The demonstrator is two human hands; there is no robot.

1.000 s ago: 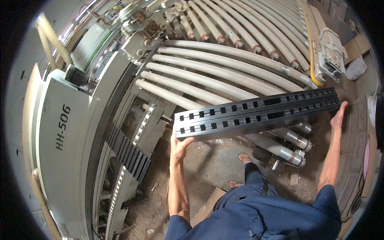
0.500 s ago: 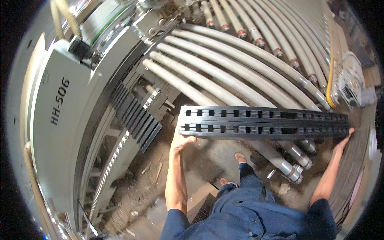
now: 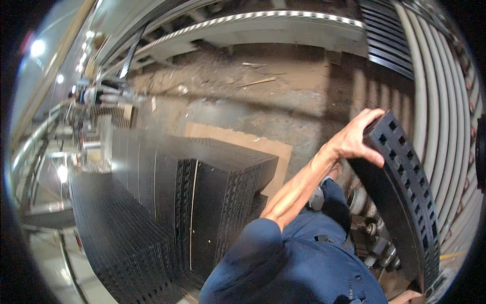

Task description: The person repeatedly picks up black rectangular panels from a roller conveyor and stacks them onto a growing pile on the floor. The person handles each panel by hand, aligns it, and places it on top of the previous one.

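A long bundle of black boards [image 3: 391,202] with rows of square notches along the edge is at my right side, its far end tilted up toward the rollers. My left hand [image 3: 357,139] is closed round the far end, thumb on the near face and fingers over the top corner. At the near end, by the lower right rim, my right hand [image 3: 406,296] shows only in part, pressed against the bundle's end; most of its fingers are hidden.
Tall stacks of similar black notched boards [image 3: 210,218] stand to my left, beside a brown cardboard sheet [image 3: 238,136] on the floor. Long pale rollers [image 3: 429,101] run along the right. A machine rail [image 3: 243,23] and black slats [image 3: 387,43] lie beyond the littered floor.
My view has swung left, so the black stacks now show and the rollers sit at the right. The bundle, held level across before me, now stretches along my right side.
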